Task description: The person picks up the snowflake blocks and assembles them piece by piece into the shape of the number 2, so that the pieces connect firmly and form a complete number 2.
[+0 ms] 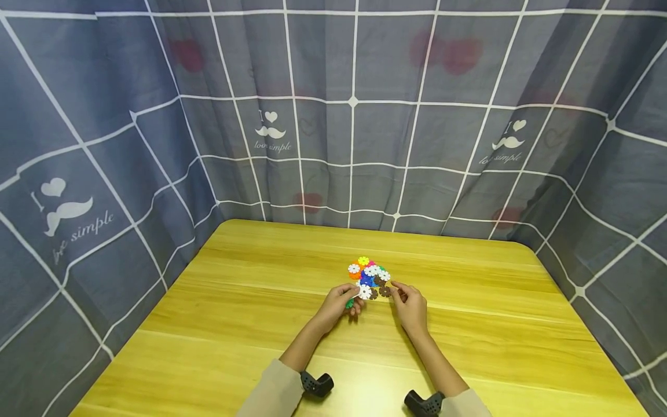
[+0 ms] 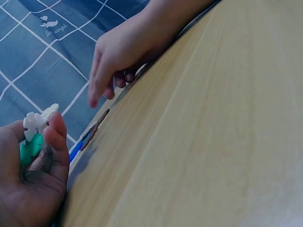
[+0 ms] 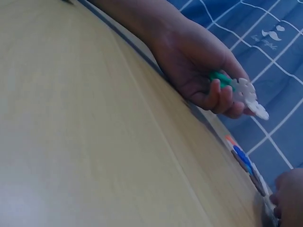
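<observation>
My left hand [image 1: 337,305] grips a few joined snowflake discs. White discs [image 3: 245,91] stick out past its fingertips, and a green disc [image 2: 31,149] sits against the curled fingers. On the table just beyond lies a small pile of flower-shaped plastic discs. It includes a yellow disc [image 1: 363,261], blue discs [image 1: 367,280] and brown discs [image 1: 384,291]. At the pile's right side is my right hand [image 1: 411,308], its fingers loosely extended near a brown disc. In the left wrist view those fingers hang just above the brown edge, with nothing between them.
The wooden table [image 1: 219,289] stretches around both hands, its far edge rounded at the corners. A dark grid-patterned curtain [image 1: 323,133] hangs behind and along both sides. Black wrist devices [image 1: 316,384] sit on both forearms.
</observation>
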Available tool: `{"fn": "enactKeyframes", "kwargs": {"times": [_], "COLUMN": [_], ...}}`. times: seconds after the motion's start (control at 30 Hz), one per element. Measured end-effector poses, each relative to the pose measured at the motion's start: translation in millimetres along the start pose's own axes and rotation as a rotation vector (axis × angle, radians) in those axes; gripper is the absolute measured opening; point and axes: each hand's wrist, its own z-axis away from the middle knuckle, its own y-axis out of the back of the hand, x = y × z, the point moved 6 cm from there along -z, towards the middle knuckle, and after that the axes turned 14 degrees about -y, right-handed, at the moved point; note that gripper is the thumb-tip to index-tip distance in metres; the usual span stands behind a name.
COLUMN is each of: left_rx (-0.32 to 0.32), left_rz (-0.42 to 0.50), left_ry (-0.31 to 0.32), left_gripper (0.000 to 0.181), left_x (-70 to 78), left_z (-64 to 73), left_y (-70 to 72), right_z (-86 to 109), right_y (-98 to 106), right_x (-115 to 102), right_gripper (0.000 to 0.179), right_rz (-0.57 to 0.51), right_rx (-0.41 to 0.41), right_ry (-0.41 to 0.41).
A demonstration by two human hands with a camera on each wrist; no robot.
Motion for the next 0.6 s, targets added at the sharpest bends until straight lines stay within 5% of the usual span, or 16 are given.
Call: {"fn": "enactKeyframes", "kwargs": {"times": [0.13, 0.27, 0.43, 0.6], "left_rx": [0.016, 0.019, 0.042, 0.076], "left_rz": [0.025, 0.019, -0.009, -0.033], "left_ry": [0.015, 0.017, 0.005, -0.014], "left_gripper": [0.026, 0.028, 0.026, 0.024], "left_x": [-0.8, -1.3, -1.4, -0.1], "left_z": [-0.4, -0.4, 0.2, 1.2], "left_y": [0.5, -0.3, 0.2, 1.0], "right_z": [-0.9, 0.9, 0.9, 4.8], "right_y": [-4.1, -6.4, -5.9, -4.2], "right_x": [3.8, 3.9, 3.6, -1.0], "right_gripper": [0.03, 0.032, 0.025, 0.021], "right_rz": [0.199, 0.264, 0.129, -0.15], "right_rx": [-0.085, -0.137, -0.162, -0.155], "right_ry": [-0.061, -0.088, -0.102, -0.052]}}
